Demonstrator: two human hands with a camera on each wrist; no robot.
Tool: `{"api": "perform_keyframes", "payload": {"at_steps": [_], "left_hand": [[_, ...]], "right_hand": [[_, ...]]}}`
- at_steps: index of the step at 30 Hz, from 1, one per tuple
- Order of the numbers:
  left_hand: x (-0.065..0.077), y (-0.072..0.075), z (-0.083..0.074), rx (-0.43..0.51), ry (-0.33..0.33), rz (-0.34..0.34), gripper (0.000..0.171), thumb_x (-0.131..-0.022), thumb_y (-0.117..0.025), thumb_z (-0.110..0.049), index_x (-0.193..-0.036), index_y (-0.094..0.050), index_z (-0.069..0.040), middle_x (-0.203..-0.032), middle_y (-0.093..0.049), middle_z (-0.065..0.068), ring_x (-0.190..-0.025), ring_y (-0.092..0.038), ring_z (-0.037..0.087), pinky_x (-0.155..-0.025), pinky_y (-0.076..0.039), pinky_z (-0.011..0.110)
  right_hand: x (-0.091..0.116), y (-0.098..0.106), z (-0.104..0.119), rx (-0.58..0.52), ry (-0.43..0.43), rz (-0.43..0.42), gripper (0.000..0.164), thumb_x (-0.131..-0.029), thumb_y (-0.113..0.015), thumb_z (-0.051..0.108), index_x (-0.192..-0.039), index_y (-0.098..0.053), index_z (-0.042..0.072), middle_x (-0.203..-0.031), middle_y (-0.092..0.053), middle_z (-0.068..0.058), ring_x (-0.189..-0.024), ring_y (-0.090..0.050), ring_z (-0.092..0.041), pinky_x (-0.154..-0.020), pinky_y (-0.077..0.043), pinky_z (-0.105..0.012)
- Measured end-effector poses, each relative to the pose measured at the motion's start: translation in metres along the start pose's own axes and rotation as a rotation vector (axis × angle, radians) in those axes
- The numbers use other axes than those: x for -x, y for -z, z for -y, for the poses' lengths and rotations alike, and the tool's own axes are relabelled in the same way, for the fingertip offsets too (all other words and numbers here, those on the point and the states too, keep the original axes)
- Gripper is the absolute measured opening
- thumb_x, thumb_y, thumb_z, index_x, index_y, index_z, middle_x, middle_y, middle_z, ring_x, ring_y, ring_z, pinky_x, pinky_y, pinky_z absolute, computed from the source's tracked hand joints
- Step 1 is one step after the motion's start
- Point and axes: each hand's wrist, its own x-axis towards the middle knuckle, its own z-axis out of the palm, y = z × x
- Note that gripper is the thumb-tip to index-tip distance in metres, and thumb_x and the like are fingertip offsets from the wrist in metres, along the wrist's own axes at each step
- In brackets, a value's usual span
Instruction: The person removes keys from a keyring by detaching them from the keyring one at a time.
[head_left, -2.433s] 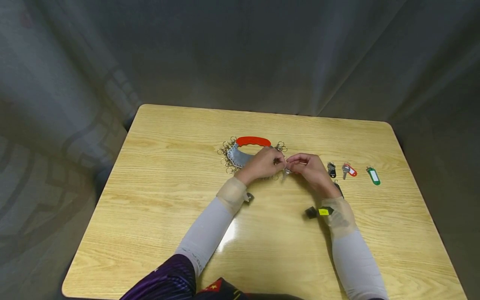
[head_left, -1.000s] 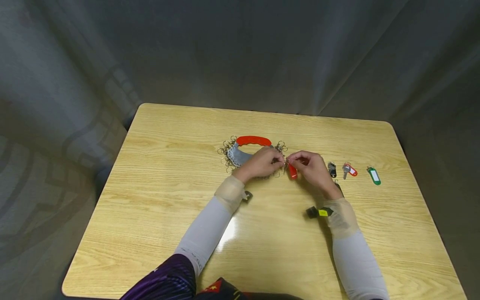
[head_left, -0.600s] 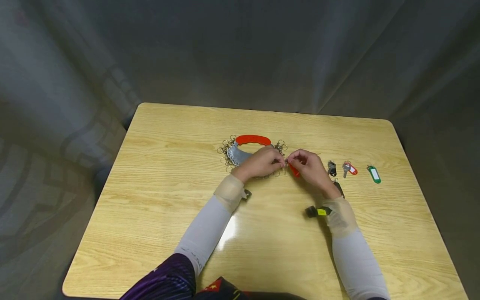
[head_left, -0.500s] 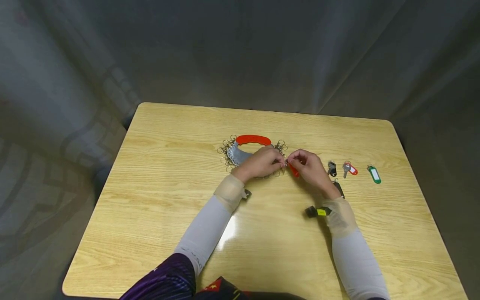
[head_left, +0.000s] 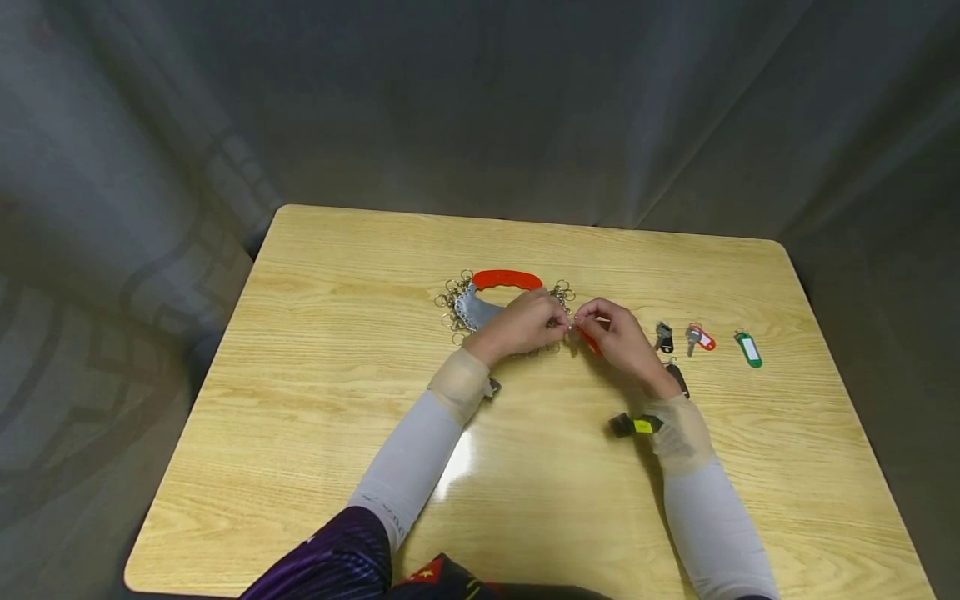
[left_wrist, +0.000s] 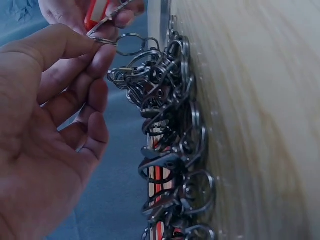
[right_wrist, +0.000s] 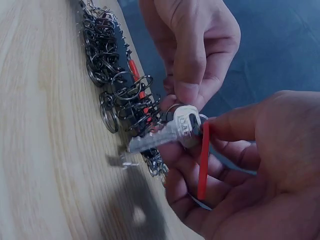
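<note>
My left hand [head_left: 528, 323] reaches over a metal key holder plate [head_left: 474, 313] that has a red handle [head_left: 507, 278] and many clipped rings along its edge. Thumb and index finger of that hand pinch a metal key ring [left_wrist: 131, 44], linked to the cluster of clips. My right hand [head_left: 617, 335] meets it fingertip to fingertip, pinching a red key tag [right_wrist: 203, 162] at its ring end. A silver key [right_wrist: 185, 122] hangs beside the tag, in front of the left fingertips in the right wrist view. Fingers partly hide where the rings meet.
To the right on the wooden table [head_left: 315, 333] lie a key with a black tag [head_left: 664, 338], a key with a red tag [head_left: 697, 337] and a green tag [head_left: 749, 350]. Another black tag [head_left: 678, 379] lies near the right wrist. A grey curtain [head_left: 480, 108] stands behind.
The red tag, hidden at first, has come into view below the right fingers and tilted toward that palm. Both hands stay almost in place, fingertips still together.
</note>
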Motion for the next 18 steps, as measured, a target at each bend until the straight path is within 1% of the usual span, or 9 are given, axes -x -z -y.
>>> {"api": "perform_keyframes", "payload": {"at_steps": [3,5,8,10,12,14,18], "left_hand": [[0.001,-0.001,0.0,-0.017,-0.002,-0.026,0.011,-0.096,-0.071,-0.007,-0.089,-0.078,-0.012,-0.092,-0.075,-0.002,-0.094,-0.059,0.015,-0.091,-0.047,0.027],[0.001,-0.002,0.0,-0.036,-0.002,-0.04,0.012,-0.093,-0.071,-0.007,-0.084,-0.075,-0.014,-0.088,-0.073,-0.002,-0.092,-0.057,0.014,-0.089,-0.046,0.027],[0.001,-0.003,-0.001,-0.063,0.0,-0.064,0.01,-0.088,-0.072,-0.007,-0.082,-0.074,-0.015,-0.086,-0.072,-0.003,-0.09,-0.056,0.014,-0.086,-0.046,0.026],[0.001,-0.004,-0.002,-0.088,0.005,-0.081,0.009,-0.087,-0.073,-0.009,-0.083,-0.076,-0.016,-0.085,-0.071,-0.005,-0.089,-0.057,0.013,-0.088,-0.047,0.027],[0.001,-0.004,-0.004,-0.11,0.015,-0.092,0.008,-0.085,-0.075,-0.01,-0.081,-0.076,-0.017,-0.082,-0.07,-0.007,-0.088,-0.056,0.013,-0.089,-0.046,0.028],[0.001,-0.004,-0.007,-0.141,0.025,-0.103,0.011,-0.083,-0.076,-0.011,-0.076,-0.074,-0.019,-0.078,-0.067,-0.009,-0.085,-0.055,0.013,-0.089,-0.045,0.029],[0.001,-0.006,-0.011,-0.207,0.04,-0.121,0.023,-0.08,-0.075,-0.01,-0.063,-0.063,-0.021,-0.07,-0.06,-0.01,-0.081,-0.052,0.013,-0.083,-0.042,0.029]], "right_hand": [[0.0,0.0,0.001,-0.012,-0.008,-0.004,0.019,-0.11,-0.055,0.01,-0.115,-0.066,-0.005,-0.106,-0.064,-0.019,-0.079,-0.055,-0.011,-0.064,-0.047,-0.019],[0.001,-0.001,0.002,-0.044,-0.024,-0.002,0.019,-0.11,-0.054,0.008,-0.115,-0.065,-0.006,-0.105,-0.063,-0.021,-0.075,-0.059,-0.013,-0.059,-0.048,-0.021],[0.001,-0.002,0.004,-0.08,-0.053,-0.005,0.019,-0.11,-0.053,0.006,-0.114,-0.065,-0.008,-0.103,-0.064,-0.025,-0.073,-0.068,-0.018,-0.058,-0.05,-0.022],[0.002,-0.002,0.006,-0.107,-0.077,-0.009,0.02,-0.108,-0.054,0.005,-0.113,-0.066,-0.01,-0.101,-0.066,-0.026,-0.073,-0.072,-0.021,-0.058,-0.051,-0.022],[0.002,-0.003,0.008,-0.117,-0.099,-0.018,0.019,-0.107,-0.056,0.004,-0.112,-0.067,-0.01,-0.098,-0.07,-0.025,-0.073,-0.073,-0.021,-0.059,-0.05,-0.02],[0.002,-0.003,0.01,-0.13,-0.118,-0.029,0.019,-0.105,-0.057,0.003,-0.111,-0.069,-0.011,-0.093,-0.072,-0.022,-0.071,-0.073,-0.02,-0.058,-0.05,-0.02],[0.001,-0.005,0.011,-0.162,-0.159,-0.054,0.019,-0.103,-0.059,0.002,-0.11,-0.069,-0.013,-0.084,-0.075,-0.014,-0.069,-0.073,-0.018,-0.058,-0.051,-0.02]]}}
